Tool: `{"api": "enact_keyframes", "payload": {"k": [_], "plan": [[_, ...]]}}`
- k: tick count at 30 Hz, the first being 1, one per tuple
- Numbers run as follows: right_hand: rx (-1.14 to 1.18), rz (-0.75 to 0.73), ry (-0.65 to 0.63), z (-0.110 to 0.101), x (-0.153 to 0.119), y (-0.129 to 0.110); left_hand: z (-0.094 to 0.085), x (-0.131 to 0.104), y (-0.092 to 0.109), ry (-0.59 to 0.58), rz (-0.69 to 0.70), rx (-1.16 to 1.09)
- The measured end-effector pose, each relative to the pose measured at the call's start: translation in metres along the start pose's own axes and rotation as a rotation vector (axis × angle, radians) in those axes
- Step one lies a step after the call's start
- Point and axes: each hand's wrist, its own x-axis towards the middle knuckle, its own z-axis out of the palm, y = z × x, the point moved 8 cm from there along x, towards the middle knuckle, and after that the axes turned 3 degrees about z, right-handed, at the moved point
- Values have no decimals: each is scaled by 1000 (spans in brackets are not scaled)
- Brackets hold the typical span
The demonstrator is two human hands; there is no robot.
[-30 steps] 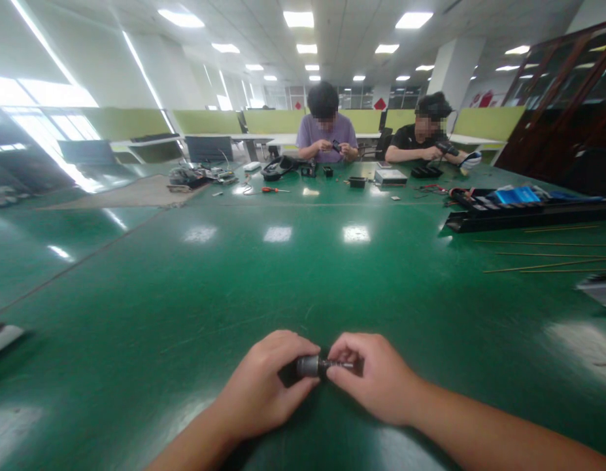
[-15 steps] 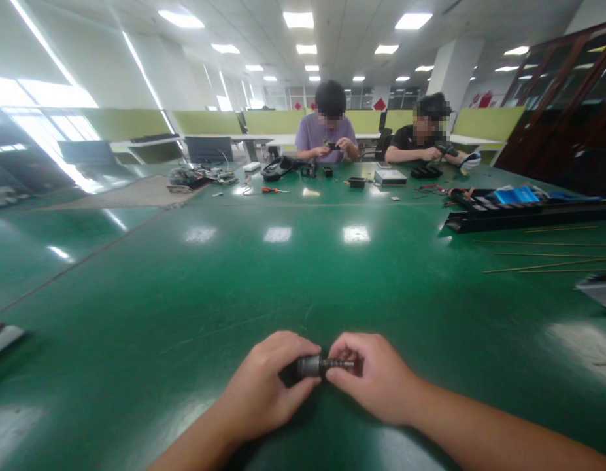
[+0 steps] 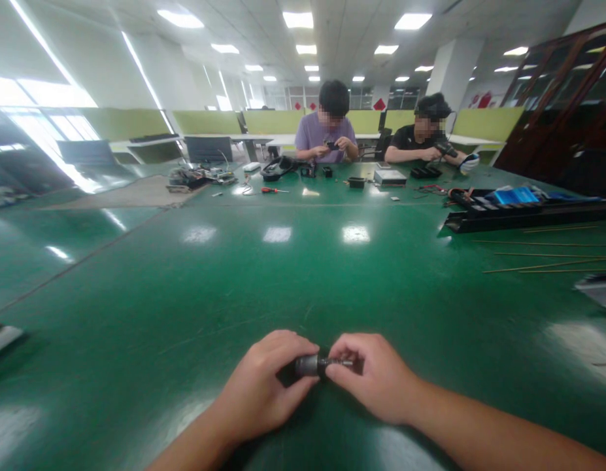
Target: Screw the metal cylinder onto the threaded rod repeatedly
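A small grey metal cylinder with a dark collar and a thin ringed shaft lies sideways between my hands, low in the head view; its exact kind I cannot make out. My left hand is closed round the grey body, thumb on the near side and fingers on the far side. With thumb and fingertips, my right hand pinches the shaft beside the collar. The shaft's tip points right, into the curl of the right hand. The cylinder's left end is hidden by my left palm. Beneath both hands is the glossy green tabletop.
Two people sit across the table, handling small dark parts. Near them lie a red-handled screwdriver, a white box and a heap of electronics. Thin rods and a long black channel lie to the right.
My hands and the shafted cylinder have barely moved, with a very slight shift to the left. Across the table, the person in purple has tilted the held part slightly.
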Motion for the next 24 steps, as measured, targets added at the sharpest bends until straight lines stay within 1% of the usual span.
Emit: {"api": "enact_keyframes", "payload": {"k": [8,13,24], "plan": [[9,14,0,0,0,4,-2,0,-2,4,-2,14],[31,-1,5,1,1,4,-4,-1,-1,10,1,24],[106,16,28,-2,3,5,-11,-2,-5,43,3,56]]}}
